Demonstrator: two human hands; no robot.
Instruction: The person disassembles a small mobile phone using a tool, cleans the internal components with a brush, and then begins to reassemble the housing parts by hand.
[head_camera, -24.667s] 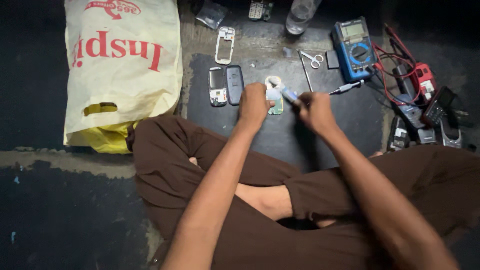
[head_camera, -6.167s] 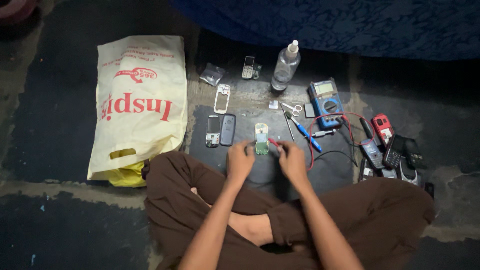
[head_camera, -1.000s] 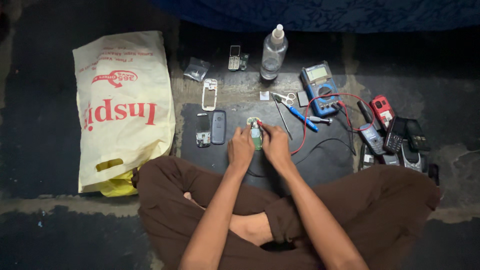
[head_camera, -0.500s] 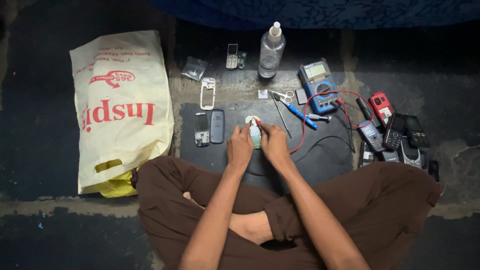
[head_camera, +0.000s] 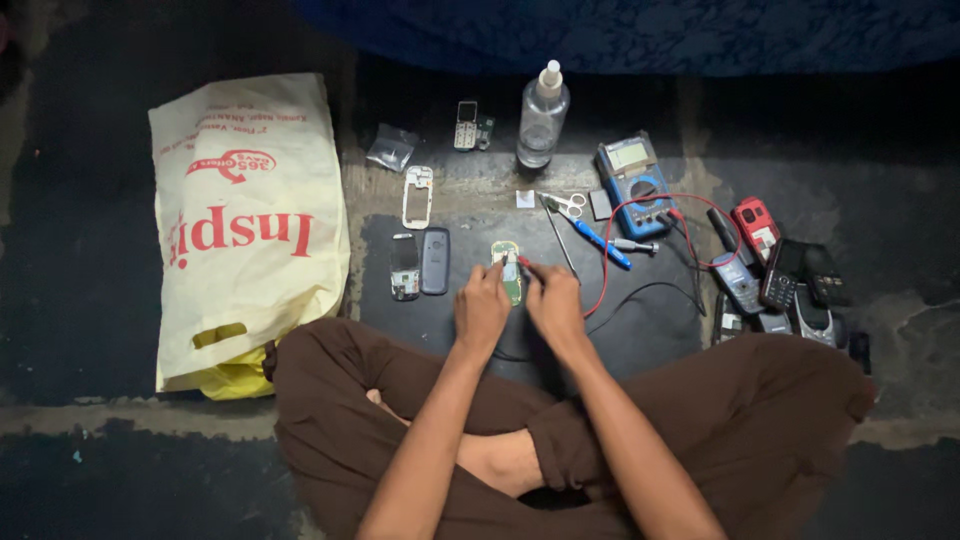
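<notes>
Two bare hands of mine meet over a small green circuit board (head_camera: 511, 270) lying on a dark mat (head_camera: 640, 330) on the floor, just ahead of my crossed legs. My left hand (head_camera: 482, 308) steadies the board's near edge, fingers curled narrow against it. My right hand (head_camera: 553, 303) pinches a red-tipped probe (head_camera: 524, 263) whose tip touches the board. Just left of the board lie two phone shells (head_camera: 420, 264) side by side. Beyond it sit scissors (head_camera: 568, 204), a blue screwdriver (head_camera: 602, 243), a blue multimeter (head_camera: 634, 185) and a clear spray bottle (head_camera: 542, 118). Far left lies a cream plastic bag (head_camera: 245, 220); several phones (head_camera: 775, 275) cluster at right.
</notes>
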